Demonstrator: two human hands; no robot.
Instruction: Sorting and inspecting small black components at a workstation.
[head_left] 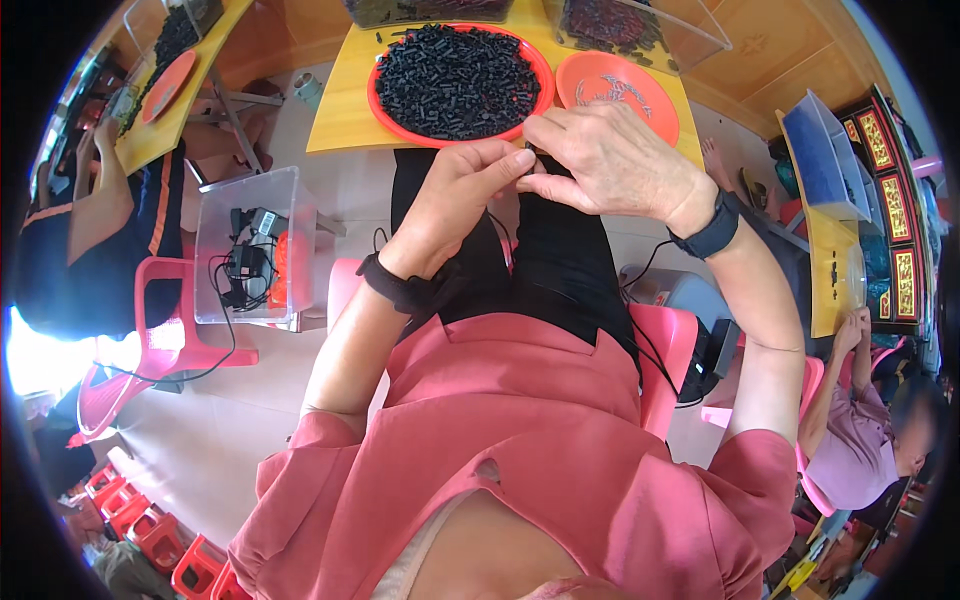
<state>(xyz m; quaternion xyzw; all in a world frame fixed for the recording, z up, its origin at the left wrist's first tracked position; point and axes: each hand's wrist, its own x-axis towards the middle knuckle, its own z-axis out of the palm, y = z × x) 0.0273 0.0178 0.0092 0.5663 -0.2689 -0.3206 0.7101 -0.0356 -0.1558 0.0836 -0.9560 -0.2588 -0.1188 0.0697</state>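
Note:
My left hand [462, 192] and my right hand [612, 158] meet at the front edge of the yellow table, above my lap. Both are closed, thumbs and fingertips pinching at one spot. A small black piece [530, 147] shows partly between the fingertips; the fingers hide most of it. Just beyond my hands stands a round red tray [375, 108] heaped with short black plastic pieces [458, 80]. To its right, behind my right hand, lies an orange plate [655, 100] with small silvery pins or screws [612, 90].
Clear plastic bins of dark parts stand at the yellow table's [340, 112] far edge. On the left, a clear box [210, 300] holds black adapters and cables near a pink chair [160, 290]. Other people sit working at tables on the left and right.

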